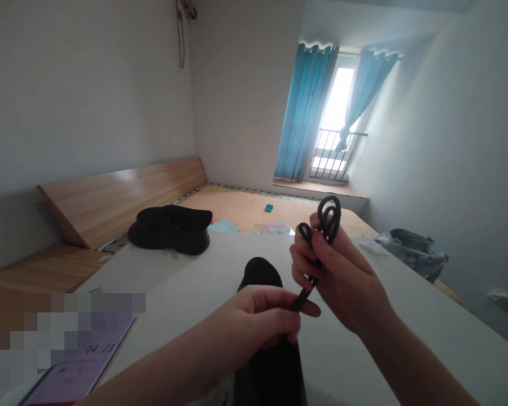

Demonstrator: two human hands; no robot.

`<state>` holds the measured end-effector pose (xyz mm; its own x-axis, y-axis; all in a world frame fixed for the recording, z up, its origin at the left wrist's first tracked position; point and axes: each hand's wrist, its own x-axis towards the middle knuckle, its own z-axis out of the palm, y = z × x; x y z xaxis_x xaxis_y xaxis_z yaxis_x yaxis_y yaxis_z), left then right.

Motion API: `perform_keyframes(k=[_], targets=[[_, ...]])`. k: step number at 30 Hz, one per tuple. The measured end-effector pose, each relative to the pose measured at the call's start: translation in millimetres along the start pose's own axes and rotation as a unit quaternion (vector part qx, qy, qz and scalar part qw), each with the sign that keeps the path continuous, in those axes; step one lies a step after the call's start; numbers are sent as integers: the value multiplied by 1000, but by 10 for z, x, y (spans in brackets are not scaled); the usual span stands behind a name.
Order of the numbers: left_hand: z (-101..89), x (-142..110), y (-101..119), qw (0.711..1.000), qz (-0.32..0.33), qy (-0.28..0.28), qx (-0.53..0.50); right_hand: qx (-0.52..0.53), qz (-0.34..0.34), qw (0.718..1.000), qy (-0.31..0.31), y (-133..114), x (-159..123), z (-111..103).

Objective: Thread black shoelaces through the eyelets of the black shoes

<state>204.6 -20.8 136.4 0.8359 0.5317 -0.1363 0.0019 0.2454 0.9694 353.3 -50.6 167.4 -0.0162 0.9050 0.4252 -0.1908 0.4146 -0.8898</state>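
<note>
My right hand [347,276] is closed around a bundled black shoelace [331,217], whose loops stick up above the thumb and fingers. Lower down, my left hand [262,316] pinches the same lace between thumb and fingers. Beneath my left hand a black shoe [260,273] lies on the white table, pointing away from me; the hand and wrist hide its middle. A second black shoe [169,230] rests on its own at the table's far left.
The white table [186,293] fills the foreground. At the lower left is a tablet or phone [88,361] with a timer on its lilac screen. Behind are a wooden bed board [228,200] with small papers and a headboard [131,192]. A grey bag [415,248] stands right.
</note>
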Motion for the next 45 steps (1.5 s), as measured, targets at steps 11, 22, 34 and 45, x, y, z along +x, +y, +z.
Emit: perform_keyframes(k=[11,22,34,45], targets=[[-324,113,46,979,108,171,13,-662,65,742,-86,-132,84,-279],[-491,160,-7,873,100,236,414,-566,132,780,-232,-118,-92,-143],[-308,56,36,829,81,194,517,-740,40,643,-194,108,23,19],[-141,-79,16,776,121,49,617,-593,29,755,-278,264,75,-227]])
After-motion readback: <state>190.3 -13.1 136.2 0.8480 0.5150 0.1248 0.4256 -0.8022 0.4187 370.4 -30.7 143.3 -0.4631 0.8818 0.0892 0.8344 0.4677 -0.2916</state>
